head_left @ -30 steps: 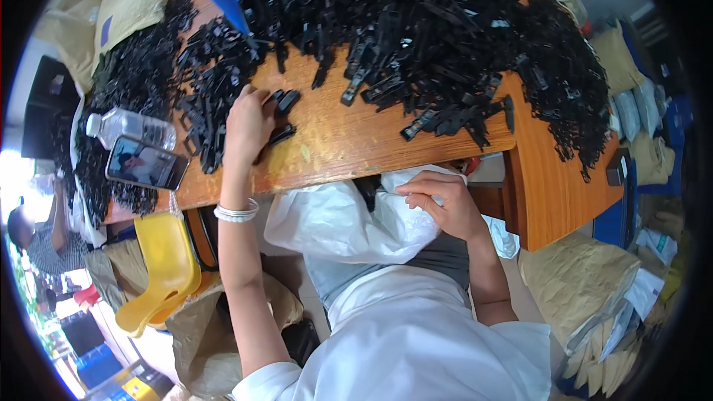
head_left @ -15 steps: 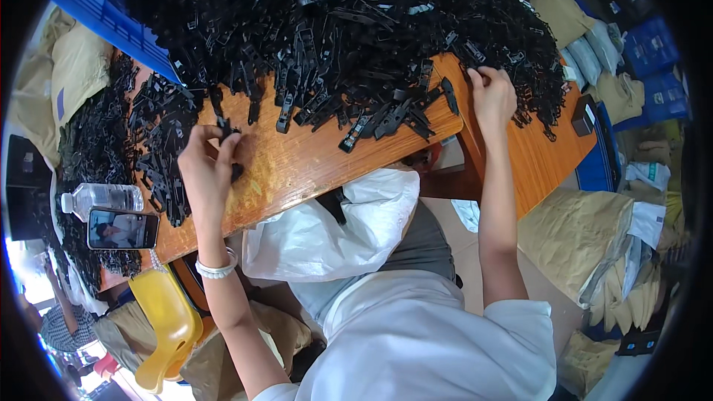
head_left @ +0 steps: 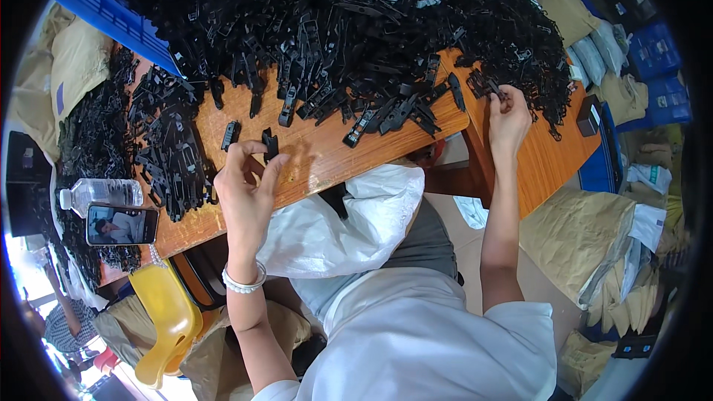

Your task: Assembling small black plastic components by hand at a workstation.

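With thumb and fingers closed, my left hand (head_left: pixel 246 191) holds a small black plastic part (head_left: pixel 269 145) just above the wooden table (head_left: pixel 319 154). Another short black part (head_left: pixel 231 135) lies on the wood beside those fingers. My right hand (head_left: pixel 509 125) pinches a thin black piece (head_left: pixel 499 92) at the edge of the heap on the right; its exact shape is partly hidden by the fingers. Ahead of both hands spreads a big pile of black plastic parts (head_left: pixel 349 37), with several longer clip-like ones (head_left: pixel 401 113) lying near the table's front edge.
A blue crate (head_left: pixel 111 11) leans into the pile at far left. A phone (head_left: pixel 122 225) and a clear bottle (head_left: pixel 104 194) stand at the left. Across my lap lies a white sack (head_left: pixel 334 241). A small black box (head_left: pixel 589 116) sits at the table's right edge.
My left hand has moved right and nearer to me with a black part, and a short part now shows on the table beside it. My right hand has shifted slightly right and down.
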Tool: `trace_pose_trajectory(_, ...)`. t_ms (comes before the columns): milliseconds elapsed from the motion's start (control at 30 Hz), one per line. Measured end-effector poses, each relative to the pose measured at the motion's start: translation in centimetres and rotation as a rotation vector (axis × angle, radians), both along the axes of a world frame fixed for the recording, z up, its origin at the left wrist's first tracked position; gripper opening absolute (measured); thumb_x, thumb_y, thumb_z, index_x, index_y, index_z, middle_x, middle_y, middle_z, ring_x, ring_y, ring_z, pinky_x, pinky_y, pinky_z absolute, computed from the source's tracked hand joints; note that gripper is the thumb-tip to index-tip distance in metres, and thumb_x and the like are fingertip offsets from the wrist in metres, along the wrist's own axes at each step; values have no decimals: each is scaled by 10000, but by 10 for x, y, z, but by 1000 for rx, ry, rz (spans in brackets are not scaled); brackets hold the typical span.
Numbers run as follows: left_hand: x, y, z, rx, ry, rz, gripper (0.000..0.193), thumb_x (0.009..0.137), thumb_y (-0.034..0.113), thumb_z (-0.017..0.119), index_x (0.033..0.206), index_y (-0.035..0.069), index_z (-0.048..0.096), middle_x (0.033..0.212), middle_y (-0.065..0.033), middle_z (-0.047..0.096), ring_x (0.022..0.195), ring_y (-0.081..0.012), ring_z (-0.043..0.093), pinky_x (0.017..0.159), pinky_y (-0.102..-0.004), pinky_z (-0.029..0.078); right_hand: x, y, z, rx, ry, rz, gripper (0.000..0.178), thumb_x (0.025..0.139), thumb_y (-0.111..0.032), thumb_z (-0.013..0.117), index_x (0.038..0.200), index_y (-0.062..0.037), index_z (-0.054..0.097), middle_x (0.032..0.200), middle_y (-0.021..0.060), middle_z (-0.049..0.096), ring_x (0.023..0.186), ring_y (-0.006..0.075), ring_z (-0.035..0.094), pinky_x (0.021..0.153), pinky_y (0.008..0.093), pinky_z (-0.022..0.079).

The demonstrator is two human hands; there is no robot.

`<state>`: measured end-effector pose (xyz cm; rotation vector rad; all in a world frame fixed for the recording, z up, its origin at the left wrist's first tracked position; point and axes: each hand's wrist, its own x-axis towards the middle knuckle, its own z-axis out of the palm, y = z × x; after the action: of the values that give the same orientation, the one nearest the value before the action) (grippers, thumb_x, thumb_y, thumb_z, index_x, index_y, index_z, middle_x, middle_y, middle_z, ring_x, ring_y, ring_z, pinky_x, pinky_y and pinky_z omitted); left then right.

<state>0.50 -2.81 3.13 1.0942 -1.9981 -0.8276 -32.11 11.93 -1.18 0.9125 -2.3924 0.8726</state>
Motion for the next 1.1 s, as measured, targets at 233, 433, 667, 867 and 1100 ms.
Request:
trace_pose_trajectory(233, -11, 20, -2, 673, 413, -202, 191, 812, 22, 585, 975, -20, 495, 719, -73, 606, 490, -61, 495, 406, -161, 342, 38, -7, 18, -464, -516, 312, 153, 792, -4, 598, 940, -26, 629, 770, 30, 615, 646, 49, 522, 549, 178, 400)
trace_pose_trajectory(433, -28, 27, -25, 1266, 786, -362, 252, 894, 159, 492, 1055, -34, 477, 757, -136, 594, 424, -105, 469, 381, -181, 337, 121, -30, 32, -537, -941, 1003, 133, 791, 54, 553, 914, 36, 600, 862, 108, 579, 674, 111, 565, 579, 206, 456)
trace_pose_trajectory(667, -15, 33, -27, 1241, 838, -356, 358, 884, 164, 513, 1168, -44, 446, 779, -120, 590, 473, -105, 488, 405, -190, 361, 158, -43, 25, -258, -1142, 1035, 332, 792, 55, 564, 1122, 11, 558, 858, 29, 577, 722, 66, 555, 603, 170, 417)
trace_pose_trajectory(867, -12, 37, -27, 966, 702, -304, 337, 867, 88, 521, 1167, -51, 456, 776, -46, 562, 519, -74, 493, 427, -185, 360, 148, -50, 30, -6, -1398, 1057, 246, 796, 35, 561, 1041, 28, 557, 897, 39, 591, 777, 75, 558, 615, 179, 423)
trace_pose_trajectory(1100, -4, 33, -18, 1026, 791, -238, 326, 889, 120, 489, 1175, -33, 462, 782, -66, 585, 495, -99, 519, 408, -192, 380, 156, -53, 44, 98, -1035, 1194, 179, 694, 109, 614, 852, 36, 572, 887, 69, 561, 757, 113, 574, 660, 213, 471)
